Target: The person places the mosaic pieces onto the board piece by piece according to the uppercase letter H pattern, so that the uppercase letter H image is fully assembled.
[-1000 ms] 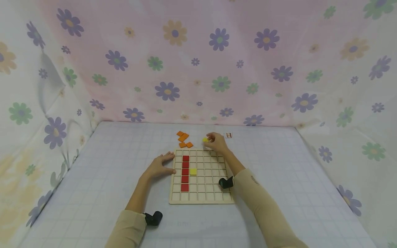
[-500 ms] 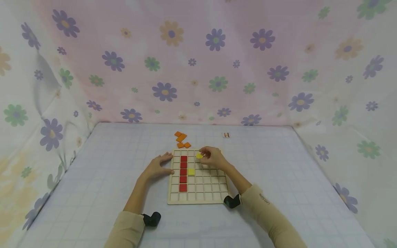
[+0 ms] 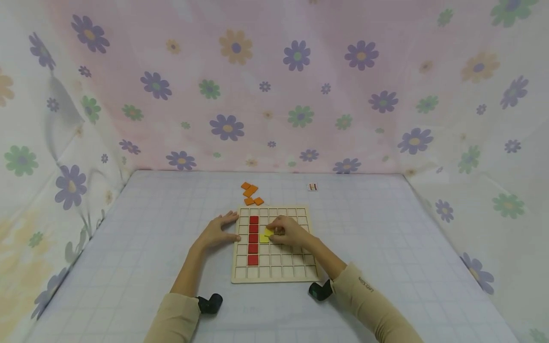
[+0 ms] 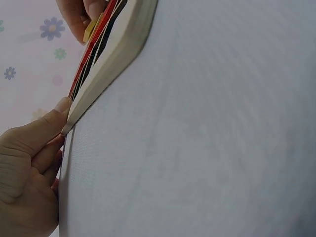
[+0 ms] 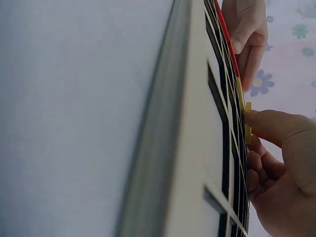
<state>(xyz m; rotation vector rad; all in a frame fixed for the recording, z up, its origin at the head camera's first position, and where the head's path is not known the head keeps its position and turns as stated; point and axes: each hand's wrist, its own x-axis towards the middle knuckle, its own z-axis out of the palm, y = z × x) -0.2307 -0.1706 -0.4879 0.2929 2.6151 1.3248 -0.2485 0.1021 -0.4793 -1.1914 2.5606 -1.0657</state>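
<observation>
Right hand [image 3: 292,233]: thumb and fingers pinching a yellow tile [image 3: 268,232] by its edges. Held tile is just above the board [image 3: 276,272], third column from the left, beside the red row. In the right wrist view it's edge-on, long side of that profile running nearly parallel to the board face. Contact with the board: can't tell. Second yellow tile [image 3: 263,239] sits flat in its cell, just nearer me, touching the middle red one's cell. Left hand [image 3: 216,232] isn't gripping: fingers spread, thumb and fingertips against the board's left edge. Board is a flat grid tray, near edge running left-right. In it: five red tiles [image 3: 253,238], second column, line pointing away from me. Beyond the far left corner, five loose orange tiles [image 3: 249,191], turned various ways on the surface [image 3: 171,200]. Printed card [image 3: 312,187] lies far right.
</observation>
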